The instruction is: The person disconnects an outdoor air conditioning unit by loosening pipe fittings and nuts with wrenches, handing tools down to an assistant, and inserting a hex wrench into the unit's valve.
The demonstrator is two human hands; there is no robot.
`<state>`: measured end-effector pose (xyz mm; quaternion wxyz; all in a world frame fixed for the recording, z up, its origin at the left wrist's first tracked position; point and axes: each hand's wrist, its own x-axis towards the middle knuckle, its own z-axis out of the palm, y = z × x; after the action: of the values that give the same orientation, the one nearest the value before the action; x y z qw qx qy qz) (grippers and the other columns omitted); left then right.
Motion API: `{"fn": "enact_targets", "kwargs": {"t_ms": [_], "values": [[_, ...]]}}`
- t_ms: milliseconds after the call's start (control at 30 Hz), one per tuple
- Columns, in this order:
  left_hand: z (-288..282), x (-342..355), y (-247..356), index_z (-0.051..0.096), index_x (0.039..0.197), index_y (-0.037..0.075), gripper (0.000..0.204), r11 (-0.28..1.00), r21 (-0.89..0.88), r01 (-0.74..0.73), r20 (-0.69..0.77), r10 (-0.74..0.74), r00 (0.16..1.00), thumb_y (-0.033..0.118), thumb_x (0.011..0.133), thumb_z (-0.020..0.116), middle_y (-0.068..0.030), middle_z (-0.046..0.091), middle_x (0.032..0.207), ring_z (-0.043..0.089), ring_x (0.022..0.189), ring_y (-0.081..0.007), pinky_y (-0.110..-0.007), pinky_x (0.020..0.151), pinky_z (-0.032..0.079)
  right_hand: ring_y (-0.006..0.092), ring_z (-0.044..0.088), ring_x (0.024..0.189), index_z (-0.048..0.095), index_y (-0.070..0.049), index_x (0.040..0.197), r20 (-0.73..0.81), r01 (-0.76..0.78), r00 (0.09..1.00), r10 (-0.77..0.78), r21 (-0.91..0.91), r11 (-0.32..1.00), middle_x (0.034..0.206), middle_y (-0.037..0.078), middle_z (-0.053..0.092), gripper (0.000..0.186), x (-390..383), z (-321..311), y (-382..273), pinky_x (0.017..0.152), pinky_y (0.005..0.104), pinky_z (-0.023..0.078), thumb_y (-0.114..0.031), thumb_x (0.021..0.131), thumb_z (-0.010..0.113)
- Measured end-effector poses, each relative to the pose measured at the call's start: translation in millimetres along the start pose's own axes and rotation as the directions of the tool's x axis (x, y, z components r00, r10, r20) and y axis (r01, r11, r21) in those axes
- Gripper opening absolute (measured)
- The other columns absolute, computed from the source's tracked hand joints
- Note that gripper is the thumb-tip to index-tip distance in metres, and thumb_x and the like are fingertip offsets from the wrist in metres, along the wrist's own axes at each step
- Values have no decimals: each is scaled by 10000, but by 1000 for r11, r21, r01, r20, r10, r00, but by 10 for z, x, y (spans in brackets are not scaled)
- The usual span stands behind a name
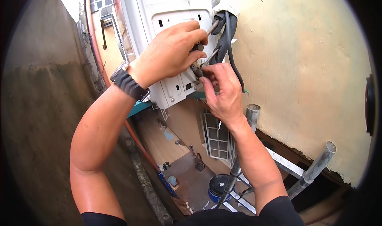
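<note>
A white outdoor air-conditioner unit [181, 25] fills the upper middle. My left hand [171, 49], with a dark watch [129, 83] on the wrist, has its thumb and fingers closed round the upper pipe valve [200, 47] on the unit's side. Below it, my right hand [223, 89] pinches the lower pipe valve [197, 71] between thumb and fingertips; the fingers hide part of it. Thin metal pipes run from the valves into black foam insulation [224, 43], partly bound with white wrap. A black cable [232, 55] hangs beside them, loose end downward.
A cream wall [302, 67] stands close on the right, a dark stained wall [43, 106] on the left. Metal scaffold tubes [318, 168] rise at lower right. Far below, the ground holds a blue-and-black drum [219, 184] and a bucket [172, 181].
</note>
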<state>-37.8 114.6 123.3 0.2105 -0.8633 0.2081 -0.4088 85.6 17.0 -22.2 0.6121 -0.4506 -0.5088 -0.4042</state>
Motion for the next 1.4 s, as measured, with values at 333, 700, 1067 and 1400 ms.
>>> {"fn": "enact_targets", "kwargs": {"t_ms": [333, 700, 1067, 1400], "values": [[62, -15, -65, 698, 1062, 36, 169, 995, -2, -95, -2, 95, 995, 106, 909, 719, -115, 596, 1011, 626, 911, -327, -429, 804, 505, 245, 673, 831, 624, -25, 1035, 25, 67, 998, -65, -77, 995, 978, 154, 595, 219, 2, 21, 73, 711, 390, 541, -59, 875, 770], [111, -89, -7, 688, 1122, 46, 210, 977, 140, -158, -61, 168, 984, 53, 912, 684, -100, 614, 1073, 634, 943, -303, -417, 892, 501, 306, 647, 836, 646, -19, 1022, 29, 96, 995, -95, -28, 995, 1053, 154, 597, 199, 9, 45, 121, 749, 412, 542, -54, 874, 775], [239, -42, -27, 656, 1040, 69, 251, 968, 239, -71, -162, 112, 980, 156, 846, 790, -72, 595, 974, 630, 885, -295, -424, 788, 517, 337, 645, 819, 645, -29, 1011, -54, 65, 996, -68, -59, 996, 925, 137, 617, 217, 17, 141, 47, 726, 430, 530, 9, 830, 758], [128, -137, -64, 656, 1062, 58, 223, 959, 245, -143, -84, 168, 982, 81, 852, 728, -102, 594, 1049, 654, 935, -313, -418, 803, 535, 258, 656, 749, 669, -32, 1023, -15, -49, 999, 47, -109, 993, 964, 104, 632, 191, 27, 66, -6, 668, 392, 546, 10, 855, 750]]}}
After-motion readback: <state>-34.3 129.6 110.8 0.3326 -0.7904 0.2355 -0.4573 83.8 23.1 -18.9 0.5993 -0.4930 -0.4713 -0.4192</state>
